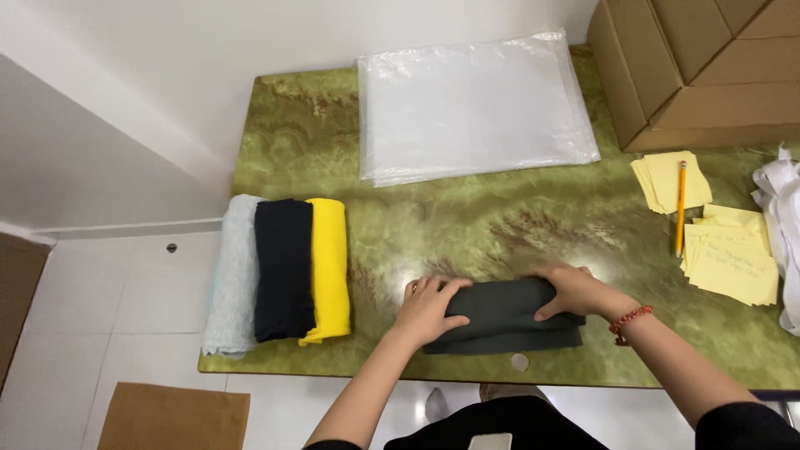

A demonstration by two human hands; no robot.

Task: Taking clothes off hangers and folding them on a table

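Pressing down on a dark grey folded cloth near the front edge of the desk, the left hand and right hand lie at its two ends, fingers together and curled over the fold. Even pressure should be kept at both ends so the layers stay aligned. Three folded cloths lie at the left edge.

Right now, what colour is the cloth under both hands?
Dark grey folded cloth; seen in the head view.
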